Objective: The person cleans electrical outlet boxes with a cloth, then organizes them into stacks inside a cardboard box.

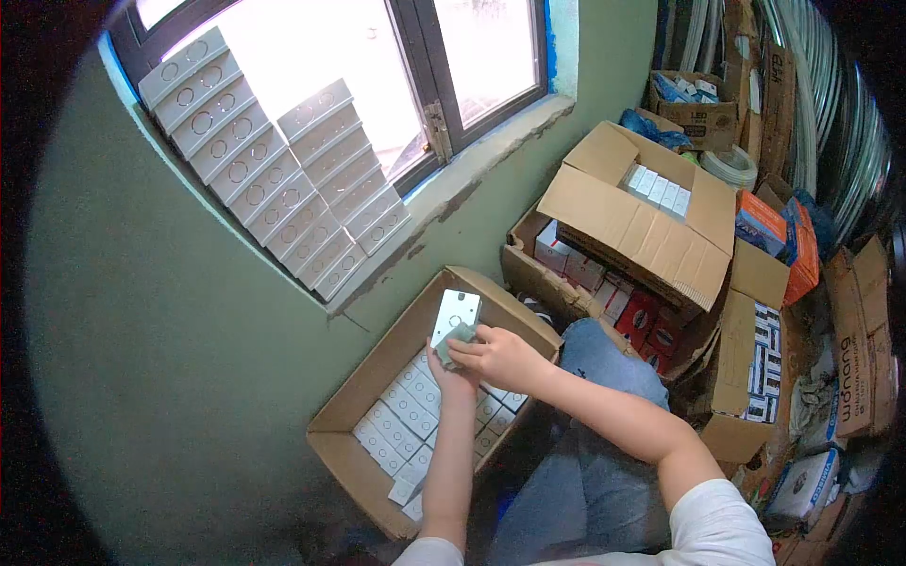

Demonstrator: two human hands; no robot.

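A white rectangular box (459,307) with a ring mark on its face is held upright above an open carton. My left hand (451,375) grips it from below, its fingers closed round the lower end. My right hand (493,357) presses a small grey-green piece (457,341), perhaps cloth or foam, against the face of the box. Below both hands, the cardboard carton (344,448) holds rows of similar white boxes (389,429). My forearms hide part of these rows.
Stacked white boxes (274,193) stand on the window sill (472,168). At the right are an open carton (642,241) with small white boxes, another carton (731,439) with packed items, orange boxes (802,250), and coiled tubing (731,168).
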